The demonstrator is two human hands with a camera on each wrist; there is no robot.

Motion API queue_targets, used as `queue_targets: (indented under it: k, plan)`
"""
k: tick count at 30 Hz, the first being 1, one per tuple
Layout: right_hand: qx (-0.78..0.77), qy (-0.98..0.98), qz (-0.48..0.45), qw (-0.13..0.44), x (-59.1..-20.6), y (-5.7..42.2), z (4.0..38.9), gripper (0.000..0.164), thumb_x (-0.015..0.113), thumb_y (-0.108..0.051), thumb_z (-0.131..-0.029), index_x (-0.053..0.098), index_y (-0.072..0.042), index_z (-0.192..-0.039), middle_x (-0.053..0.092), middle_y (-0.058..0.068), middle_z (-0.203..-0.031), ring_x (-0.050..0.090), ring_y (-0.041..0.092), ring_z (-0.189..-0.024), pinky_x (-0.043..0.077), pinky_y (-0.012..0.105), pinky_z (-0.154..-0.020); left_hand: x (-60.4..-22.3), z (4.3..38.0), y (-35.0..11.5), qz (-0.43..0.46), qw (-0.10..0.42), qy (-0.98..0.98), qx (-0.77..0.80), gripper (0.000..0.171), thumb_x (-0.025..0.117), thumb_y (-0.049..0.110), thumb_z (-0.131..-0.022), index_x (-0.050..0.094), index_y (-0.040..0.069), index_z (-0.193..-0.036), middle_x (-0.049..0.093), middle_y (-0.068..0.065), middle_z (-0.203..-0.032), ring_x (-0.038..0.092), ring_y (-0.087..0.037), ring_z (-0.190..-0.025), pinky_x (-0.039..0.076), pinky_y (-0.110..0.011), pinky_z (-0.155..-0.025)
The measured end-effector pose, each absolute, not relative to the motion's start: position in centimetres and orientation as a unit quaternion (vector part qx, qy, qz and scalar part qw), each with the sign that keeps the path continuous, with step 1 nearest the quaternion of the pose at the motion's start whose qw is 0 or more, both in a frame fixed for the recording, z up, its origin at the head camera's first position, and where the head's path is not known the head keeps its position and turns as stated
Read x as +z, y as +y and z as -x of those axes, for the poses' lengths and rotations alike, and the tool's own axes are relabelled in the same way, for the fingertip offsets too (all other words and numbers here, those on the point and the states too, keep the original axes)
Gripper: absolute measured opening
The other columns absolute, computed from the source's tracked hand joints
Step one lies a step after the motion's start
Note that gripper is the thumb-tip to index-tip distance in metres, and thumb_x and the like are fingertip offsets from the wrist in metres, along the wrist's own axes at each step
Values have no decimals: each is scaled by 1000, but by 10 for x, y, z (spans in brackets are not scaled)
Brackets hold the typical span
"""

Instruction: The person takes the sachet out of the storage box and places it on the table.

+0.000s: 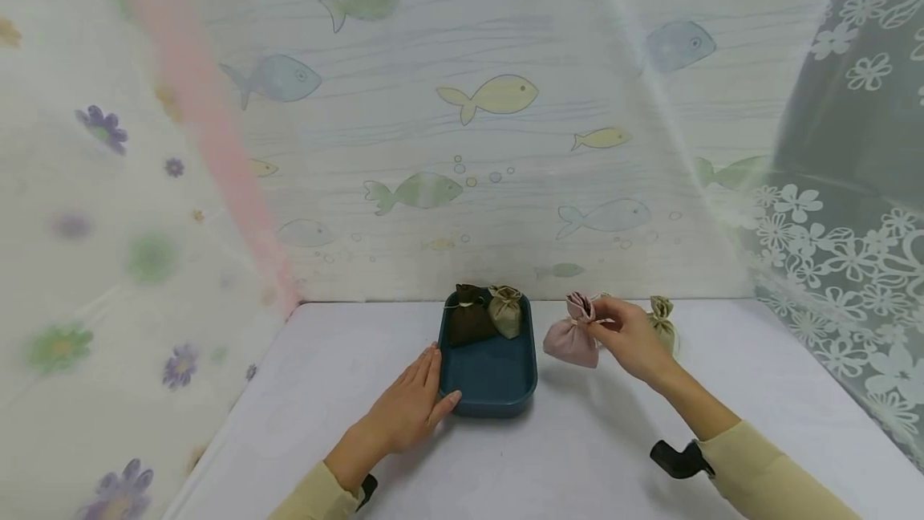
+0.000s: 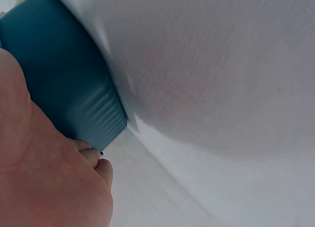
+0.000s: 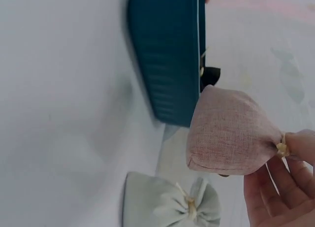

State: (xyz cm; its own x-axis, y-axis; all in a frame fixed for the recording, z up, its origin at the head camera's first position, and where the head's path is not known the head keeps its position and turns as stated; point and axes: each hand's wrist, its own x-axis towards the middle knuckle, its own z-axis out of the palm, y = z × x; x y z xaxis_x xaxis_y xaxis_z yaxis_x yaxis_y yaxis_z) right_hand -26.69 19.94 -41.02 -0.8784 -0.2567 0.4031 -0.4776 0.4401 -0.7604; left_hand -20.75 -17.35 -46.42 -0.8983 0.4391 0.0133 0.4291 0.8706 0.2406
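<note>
My right hand pinches a pink drawstring pouch by its tied neck, holding it above the table just right of a dark teal box. In the right wrist view the pouch hangs between thumb and fingers, bulging below its cord. My left hand rests against the box's left side with fingers extended; the left wrist view shows the palm along the box wall. Inside the box, at its far end, sit a dark brown pouch and a beige pouch.
Behind my right hand stands an olive-green pouch, partly hidden. A pale grey-green pouch lies on the table in the right wrist view. The white tabletop ends at a fish-printed curtain.
</note>
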Motion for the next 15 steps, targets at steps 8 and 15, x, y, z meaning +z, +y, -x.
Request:
queue_targets:
  k: [8,15]
  plan:
    - [476,-848,-202,116,-408,222,257,22,65,0,-98,68,4,-119,69,19,-115,68,35,-107,53,14,-83,-468,208,-174,-228,2,968,103,88,25,63,-108,16,-7,-161,6,-20,-170,8,-33,-158,19,-51,-125]
    - [452,-867,-173,120,-415,244,253,21,64,-2,-99,67,4,-119,69,21,-114,69,41,-105,54,16,-80,-464,206,-173,-240,-15,966,98,83,30,57,-110,21,-9,-159,11,-23,-169,13,-37,-156,21,-54,-124]
